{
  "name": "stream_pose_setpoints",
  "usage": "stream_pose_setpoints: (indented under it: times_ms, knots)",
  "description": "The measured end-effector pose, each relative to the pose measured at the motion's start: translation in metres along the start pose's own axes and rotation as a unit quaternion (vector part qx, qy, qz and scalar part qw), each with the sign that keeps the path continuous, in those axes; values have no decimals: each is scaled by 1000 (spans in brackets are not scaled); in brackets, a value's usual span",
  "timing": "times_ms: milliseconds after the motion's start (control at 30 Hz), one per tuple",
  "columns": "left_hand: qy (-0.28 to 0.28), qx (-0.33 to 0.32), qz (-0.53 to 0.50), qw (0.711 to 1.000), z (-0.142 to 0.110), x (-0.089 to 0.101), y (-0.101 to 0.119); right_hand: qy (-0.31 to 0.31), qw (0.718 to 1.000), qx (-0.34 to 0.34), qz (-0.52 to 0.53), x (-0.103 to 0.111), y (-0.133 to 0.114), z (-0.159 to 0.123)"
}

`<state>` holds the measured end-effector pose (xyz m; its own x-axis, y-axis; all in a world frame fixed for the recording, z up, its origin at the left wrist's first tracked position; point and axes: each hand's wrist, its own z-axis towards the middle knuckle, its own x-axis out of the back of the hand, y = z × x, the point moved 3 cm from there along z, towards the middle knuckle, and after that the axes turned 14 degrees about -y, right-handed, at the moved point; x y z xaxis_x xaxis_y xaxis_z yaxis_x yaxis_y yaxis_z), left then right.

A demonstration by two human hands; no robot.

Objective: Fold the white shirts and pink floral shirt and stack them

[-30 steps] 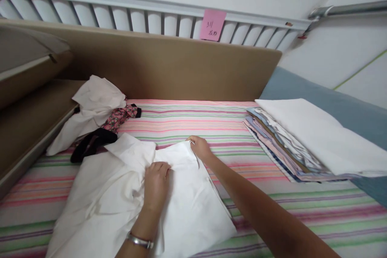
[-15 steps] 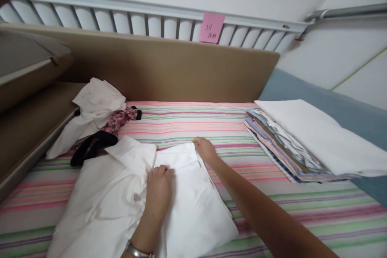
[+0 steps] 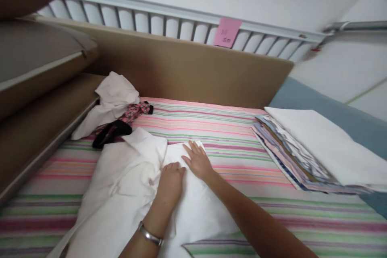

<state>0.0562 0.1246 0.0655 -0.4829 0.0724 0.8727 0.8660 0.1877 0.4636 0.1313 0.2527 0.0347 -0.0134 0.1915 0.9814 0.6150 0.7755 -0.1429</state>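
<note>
A white garment (image 3: 127,185) lies spread on the striped sheet, gathered and creased at its left. Its right part (image 3: 196,209) is folded flat and smooth. My left hand (image 3: 171,181) rests on the middle of the garment with its fingers curled on the cloth, a silver bracelet at the wrist. Just right of it, my right hand (image 3: 198,161) lies palm down near the garment's far edge, fingers spread, with nothing gripped. Whatever is under the left fingertips is hidden.
At right, a stack of folded clothes (image 3: 290,153) lies under a large white folded cloth (image 3: 326,141). Crumpled clothes (image 3: 116,96), white, floral and black, lie at far left beside tan cushions (image 3: 45,88). A tan board (image 3: 196,72) stands behind, below a radiator (image 3: 142,20) with a pink note (image 3: 227,32).
My right hand has let go of the garment's far right corner and spread flat on the cloth, nearer my left hand. My left hand stays on the garment. The view has shifted slightly left.
</note>
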Motion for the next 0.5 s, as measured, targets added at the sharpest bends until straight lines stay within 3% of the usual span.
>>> stream_pose_setpoints:
  times_ms: [67, 133, 233, 300, 367, 433, 500]
  knots:
    - [49, -28, -78, 995, -4, 13, -4, -26, 1000, -3, -13, 5, 5, 2]
    - [164, -22, -170, 971, -11, 34, -19, -69, 998, -12, -8, 20, 1, 5]
    - [361, 68, -310, 877, -29, 63, -60, -61, 998, -3, 32, 54, -32, 14]
    - [430, 130, -387, 805, -40, 69, -92, -12, 996, 49, 72, 72, -74, 23]
    - [448, 171, -423, 769, -48, 67, -120, 4, 990, 106, 97, 76, -123, 34]
    - [426, 205, -430, 769, -51, 62, -141, -1, 991, 112, 70, 67, -167, 48]
    - [378, 242, -438, 779, -52, 55, -155, -16, 996, 84, 14, 53, -195, 63]
